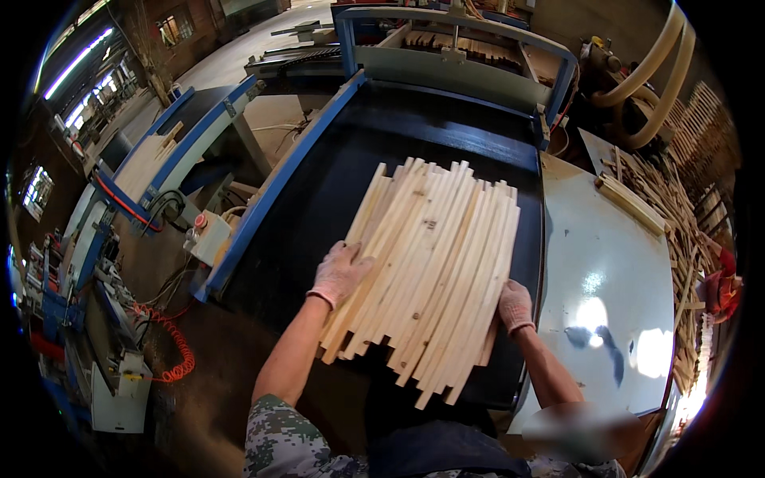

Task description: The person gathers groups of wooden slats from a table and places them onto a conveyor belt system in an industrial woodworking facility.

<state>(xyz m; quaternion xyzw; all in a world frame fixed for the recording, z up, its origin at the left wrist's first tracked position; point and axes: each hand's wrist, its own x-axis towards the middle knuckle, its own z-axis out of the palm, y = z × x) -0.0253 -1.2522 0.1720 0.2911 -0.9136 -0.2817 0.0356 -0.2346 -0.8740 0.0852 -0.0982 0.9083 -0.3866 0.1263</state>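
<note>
A wide bunch of pale wooden strips lies side by side on a black conveyor belt, their near and far ends uneven. Several strips show dark knots. My left hand, in a light knitted glove, grips the bunch at its left side with the thumb over the outer strips. On the opposite side my right hand, gloved the same way, closes against the right edge. Its fingertips are partly hidden by the wood. Between them, the hands hold the strips together.
Blue side rails and a blue overhead frame border the belt. A pale side table stands right, with scrap sticks heaped beyond. Left are a control box with a red button, another conveyor and a coiled orange hose.
</note>
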